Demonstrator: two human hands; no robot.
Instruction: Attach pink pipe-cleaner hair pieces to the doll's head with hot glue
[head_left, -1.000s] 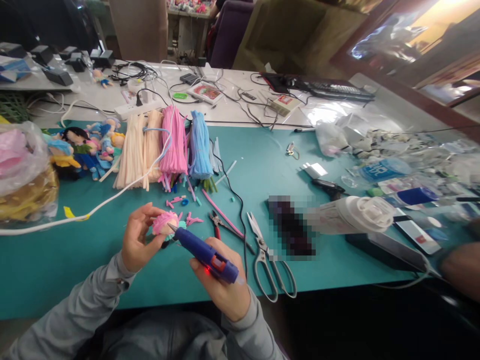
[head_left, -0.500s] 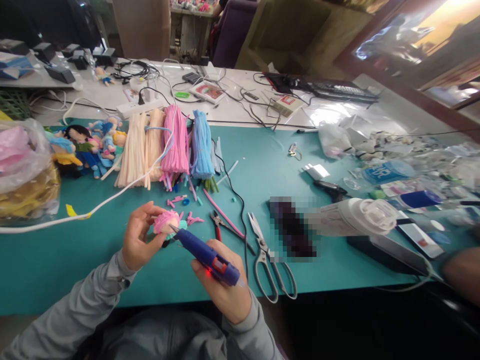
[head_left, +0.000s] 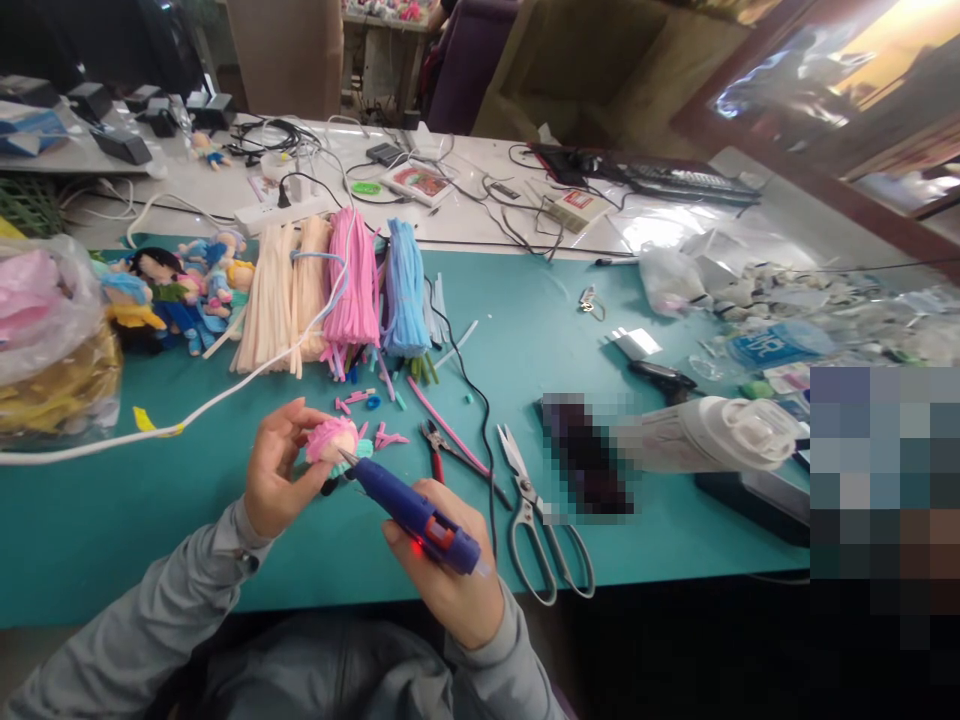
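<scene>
My left hand [head_left: 277,470] grips a small doll [head_left: 332,440] with pink hair, a pale face and a turquoise body, held above the green mat. Wrapped in my right hand [head_left: 450,560] is a blue glue pen [head_left: 409,505] with a red light glowing on its side. Its metal tip points up and left and meets the doll, or nearly so, at the lower edge of the face; exact contact is unclear. Pink fuzzy pieces [head_left: 388,436] lie just right of the doll. Red-handled pliers [head_left: 436,452] and large scissors [head_left: 529,500] rest farther right.
Bundles of cream [head_left: 270,300], pink [head_left: 352,285] and blue [head_left: 405,290] fuzzy sticks stand behind my hands. Finished dolls [head_left: 176,285] are piled at left. A white cable [head_left: 225,395] crosses the mat. A white bottle [head_left: 705,435] lies at right.
The doll has turned slightly, showing more of its pale face. My hands and the glue pen have hardly moved.
</scene>
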